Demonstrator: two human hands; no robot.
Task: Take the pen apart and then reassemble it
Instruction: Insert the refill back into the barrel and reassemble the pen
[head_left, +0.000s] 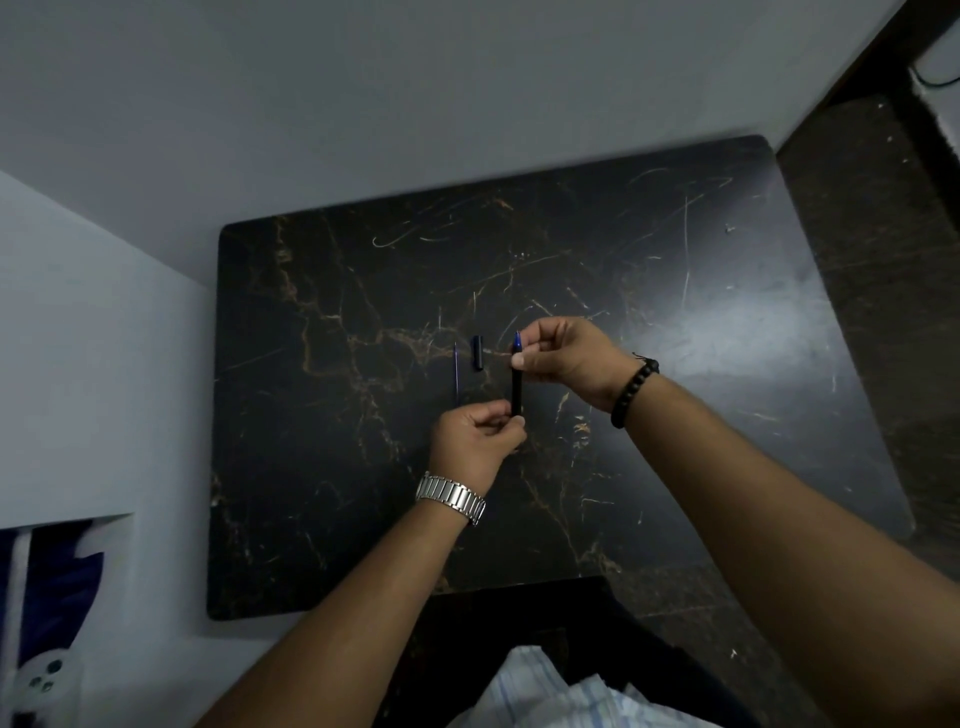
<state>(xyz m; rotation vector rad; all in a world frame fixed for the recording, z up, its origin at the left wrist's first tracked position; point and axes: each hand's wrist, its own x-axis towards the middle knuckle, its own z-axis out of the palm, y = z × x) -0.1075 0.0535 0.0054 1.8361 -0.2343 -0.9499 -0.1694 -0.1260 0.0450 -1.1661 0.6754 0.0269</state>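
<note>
A broad black marble-patterned counter with gold veining carries the loose parts and fills most of the view. Over its middle, two bare forearms reach in. The right hand, with a dark beaded bracelet at the wrist, pinches the far end of the slim black pen barrel, where a small blue tip piece shows. The left hand, above a steel-link watch, has its fingers closed narrowly on the barrel's near end.

The barrel's long axis runs nearly straight away from the person, held between the two hands and above the counter, so each hand owns one end. Just left of it on the counter lies the short dark pen cap, and left again the thin blue ink refill, both roughly parallel to the barrel and apart from it. The left hand is the nearer to the refill, so it seems the likelier one to fetch it.
</note>
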